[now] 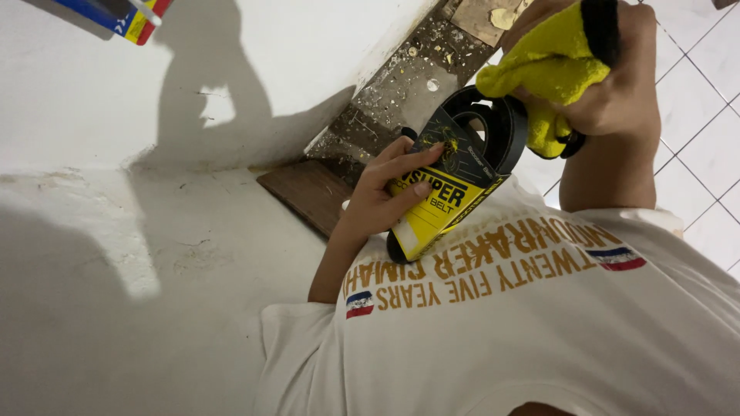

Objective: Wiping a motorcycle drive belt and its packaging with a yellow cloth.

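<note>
Head view: looks down over the person's own chest at both hands, which are raised in front of a white wall.
Left hand: the left hand [389, 192] is curled around a black belt [493, 131] in its cardboard sleeve [439, 204]; the fingers [412, 163] lie across the front of the sleeve, the thumb against its near face.
Right hand: the right hand [617, 85] is closed in a tight fist on a yellow cloth [551, 65], bunched in the palm and pressed onto the upper loop of the belt.
Belt: a looped black rubber belt, held in the air between the two hands, tilted with its sleeved end low toward the chest and its bare loop high toward the cloth; it rests on no surface.
Sleeve: yellow and black card, wrapped around the lower half of the belt.
Cloth: touches the belt at the top right of the loop; a fold hangs down beside the wrist.
Shirt: a white T-shirt [539, 331] with gold lettering and small flags fills the lower right.
Board: a dark wooden board [308, 192] lies at the foot of the wall, just behind the left wrist.
Plank: a paint-spattered plank [401, 85] leans up the wall above the board.
Floor: white tiles [701, 100] show at the right edge.
</note>
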